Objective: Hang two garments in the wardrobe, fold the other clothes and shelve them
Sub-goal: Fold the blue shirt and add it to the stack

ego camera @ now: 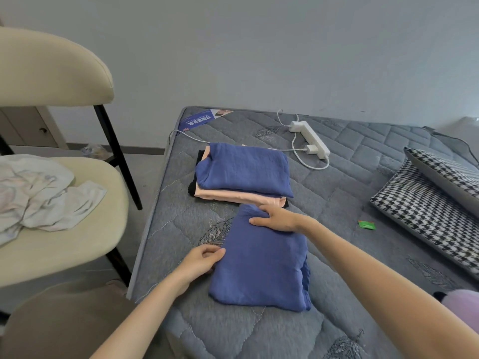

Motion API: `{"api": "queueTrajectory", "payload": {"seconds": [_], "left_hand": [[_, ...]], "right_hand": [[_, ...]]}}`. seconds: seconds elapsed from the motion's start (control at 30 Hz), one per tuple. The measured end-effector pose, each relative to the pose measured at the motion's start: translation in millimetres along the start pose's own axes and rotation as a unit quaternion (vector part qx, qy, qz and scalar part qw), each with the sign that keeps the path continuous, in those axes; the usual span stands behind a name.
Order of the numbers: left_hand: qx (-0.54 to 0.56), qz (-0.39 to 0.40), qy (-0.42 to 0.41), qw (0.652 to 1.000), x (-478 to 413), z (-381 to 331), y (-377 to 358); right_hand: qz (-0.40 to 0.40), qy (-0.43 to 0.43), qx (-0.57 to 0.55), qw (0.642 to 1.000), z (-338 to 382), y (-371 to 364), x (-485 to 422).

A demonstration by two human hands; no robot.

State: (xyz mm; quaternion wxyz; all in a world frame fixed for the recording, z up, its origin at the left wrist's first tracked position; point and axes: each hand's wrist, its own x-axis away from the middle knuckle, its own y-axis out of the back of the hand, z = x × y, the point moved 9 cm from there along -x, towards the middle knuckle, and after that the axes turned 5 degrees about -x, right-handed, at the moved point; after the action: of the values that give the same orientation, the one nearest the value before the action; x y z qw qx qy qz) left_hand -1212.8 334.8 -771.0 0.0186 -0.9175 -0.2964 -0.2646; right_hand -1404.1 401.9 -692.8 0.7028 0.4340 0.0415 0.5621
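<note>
Folding looks nearly finished on a blue garment point(259, 270), which lies flat as a squarish packet on the bed point(350, 182) near its front corner. The left hand point(201, 260) pinches its left edge; the right hand point(276, 217) grasps its far edge. Just beyond sits a stack point(241, 174) of folded clothes. Next, probably: lift the packet onto that stack without letting it unfold. White clothes point(44, 195) lie crumpled on a chair point(64, 250) at left.

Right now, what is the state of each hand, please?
Left hand: pinches the left edge of the folded blue fabric garment.
Right hand: grips the far edge of that garment.
</note>
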Motion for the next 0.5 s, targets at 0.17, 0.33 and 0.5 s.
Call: {"api": "queueTrajectory", "payload": {"seconds": [0.17,0.33,0.5], "left_hand": [[0.116,0.0,0.036,0.993,22,-5,4],[0.222,-0.01,0.044,0.974,32,-16,12],[0.384,0.105,-0.049,0.916,37,-66,11]], "right_hand": [[-0.048,0.056,-0.084,0.994,52,32,30],[-0.119,0.11,-0.249,0.955,102,56,44],[-0.138,0.12,-0.394,0.901,124,56,34]]}}
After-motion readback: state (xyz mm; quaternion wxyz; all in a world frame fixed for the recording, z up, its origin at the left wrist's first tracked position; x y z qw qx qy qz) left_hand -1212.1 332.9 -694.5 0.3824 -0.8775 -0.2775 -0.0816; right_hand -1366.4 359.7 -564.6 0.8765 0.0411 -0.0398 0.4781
